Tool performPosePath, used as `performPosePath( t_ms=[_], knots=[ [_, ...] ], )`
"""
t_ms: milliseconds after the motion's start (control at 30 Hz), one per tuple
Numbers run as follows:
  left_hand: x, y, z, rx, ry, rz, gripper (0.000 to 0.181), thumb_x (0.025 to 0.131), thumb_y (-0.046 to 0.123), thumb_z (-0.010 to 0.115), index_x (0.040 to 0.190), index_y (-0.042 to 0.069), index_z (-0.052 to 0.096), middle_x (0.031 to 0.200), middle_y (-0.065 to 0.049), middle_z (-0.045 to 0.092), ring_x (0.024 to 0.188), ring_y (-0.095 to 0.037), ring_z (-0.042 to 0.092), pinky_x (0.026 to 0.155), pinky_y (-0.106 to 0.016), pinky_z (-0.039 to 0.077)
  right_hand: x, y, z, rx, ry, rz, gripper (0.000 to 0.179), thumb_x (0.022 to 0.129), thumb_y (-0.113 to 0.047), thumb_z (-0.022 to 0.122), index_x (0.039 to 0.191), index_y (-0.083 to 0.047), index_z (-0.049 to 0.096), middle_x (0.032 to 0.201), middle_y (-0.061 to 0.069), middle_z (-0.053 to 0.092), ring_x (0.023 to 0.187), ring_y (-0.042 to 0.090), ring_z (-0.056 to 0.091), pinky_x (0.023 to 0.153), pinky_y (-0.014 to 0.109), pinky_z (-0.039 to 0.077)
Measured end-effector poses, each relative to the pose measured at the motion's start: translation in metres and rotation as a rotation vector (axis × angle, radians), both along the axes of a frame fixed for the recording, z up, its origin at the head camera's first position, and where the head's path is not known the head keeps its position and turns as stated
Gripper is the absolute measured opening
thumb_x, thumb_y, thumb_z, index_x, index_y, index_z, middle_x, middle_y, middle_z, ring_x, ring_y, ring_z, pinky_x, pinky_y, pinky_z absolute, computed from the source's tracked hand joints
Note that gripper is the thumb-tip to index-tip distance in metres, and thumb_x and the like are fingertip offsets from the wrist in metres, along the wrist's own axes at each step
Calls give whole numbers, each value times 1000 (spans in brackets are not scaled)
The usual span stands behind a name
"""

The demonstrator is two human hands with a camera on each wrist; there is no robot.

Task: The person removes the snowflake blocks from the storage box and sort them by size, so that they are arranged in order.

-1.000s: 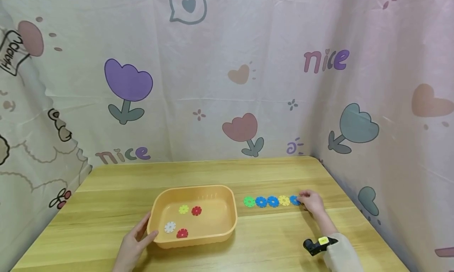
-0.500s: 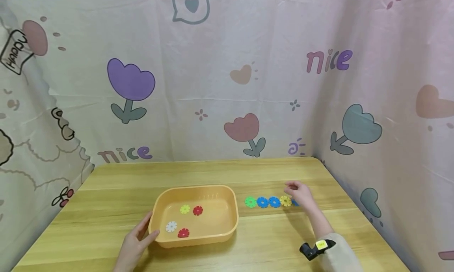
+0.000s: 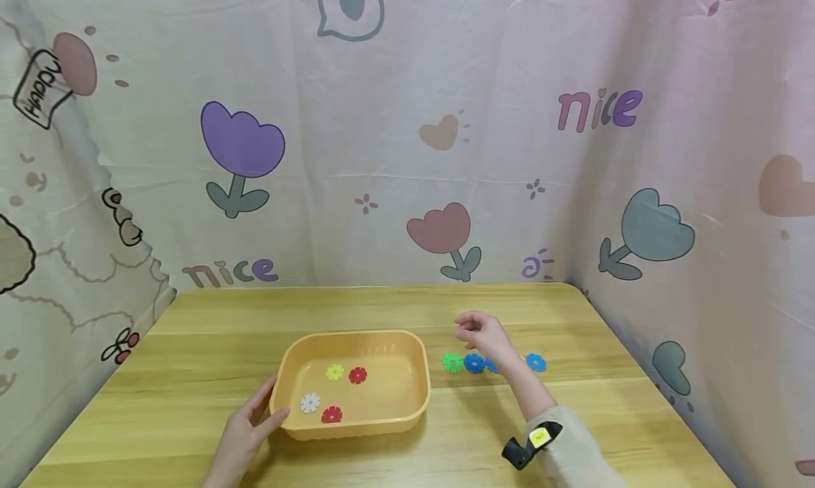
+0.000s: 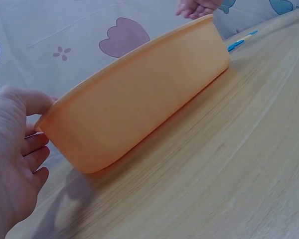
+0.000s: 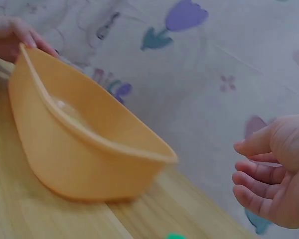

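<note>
Left hand (image 3: 240, 431) pinches the yellow basin (image 3: 382, 427) at its left end, so a tug could jumble the loose discs (image 3: 332, 412) inside; right hand (image 3: 484, 334), half-curled, holding nothing, hangs over the disc row (image 3: 474, 363), where a dipped wrist could skew it.

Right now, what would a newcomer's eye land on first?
Probably the orange tub on the wooden table, four flower-shaped discs inside and the left grip at its left end. Right of it, a row of similar discs lies partly hidden by the right forearm. Behind, a purple tulip decorates the cloth.
</note>
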State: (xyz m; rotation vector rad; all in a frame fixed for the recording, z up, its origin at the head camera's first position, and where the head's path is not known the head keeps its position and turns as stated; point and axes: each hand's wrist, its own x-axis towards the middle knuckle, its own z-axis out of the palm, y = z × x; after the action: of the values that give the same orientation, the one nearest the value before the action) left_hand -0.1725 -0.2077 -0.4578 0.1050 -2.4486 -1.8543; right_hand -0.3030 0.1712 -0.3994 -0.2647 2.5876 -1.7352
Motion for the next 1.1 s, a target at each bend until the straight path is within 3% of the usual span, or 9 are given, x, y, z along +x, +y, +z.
performPosePath(
  t_ms=[67,233,400,500,667,767,1100],
  knots=[
    [0,0,0,-3,1,-2,70,89,17,63,143,-5,24,148,-25,19,133,-42,20,87,-3,28,7,-15,9,-21,3,46,21,85,-1,62,104,8,60,85,9,61,77,19,58,70,41,55],
    [1,-2,-1,-5,18,6,69,89,16,63,142,-6,25,148,-25,20,133,-42,20,86,-3,30,11,-50,13,-32,14,176,22,85,0,62,104,11,60,85,10,62,76,22,60,67,38,55],
    [1,-3,0,-17,11,11,69,89,17,63,143,-5,25,148,-24,21,133,-42,20,87,-5,30,6,-82,3,-10,8,264,25,83,-1,65,104,12,60,83,8,63,72,16,59,62,33,56],
    [1,-2,1,-12,8,9,69,89,17,63,143,-5,26,148,-24,21,133,-41,21,89,-7,29,4,-99,-2,-34,-42,297,28,83,-2,66,105,13,58,82,7,61,71,11,58,63,29,56],
    [1,1,-1,-3,21,10,69,88,15,64,142,-6,27,147,-23,23,133,-39,22,90,-8,30,2,-120,-17,-66,-151,297,31,82,-1,67,108,12,56,83,6,59,73,12,57,65,29,55],
    [1,1,-3,-2,23,17,69,88,15,64,142,-6,27,147,-23,23,133,-39,22,89,-7,30,3,-131,-24,-31,-165,284,30,82,-1,68,107,11,57,82,4,58,73,13,57,65,29,55],
    [0,1,-4,-11,34,23,69,88,16,64,141,-6,28,146,-23,25,132,-38,24,89,-6,30,1,-158,-42,229,5,257,21,76,-1,72,94,7,64,78,4,60,70,12,52,62,23,48]
  ],
)
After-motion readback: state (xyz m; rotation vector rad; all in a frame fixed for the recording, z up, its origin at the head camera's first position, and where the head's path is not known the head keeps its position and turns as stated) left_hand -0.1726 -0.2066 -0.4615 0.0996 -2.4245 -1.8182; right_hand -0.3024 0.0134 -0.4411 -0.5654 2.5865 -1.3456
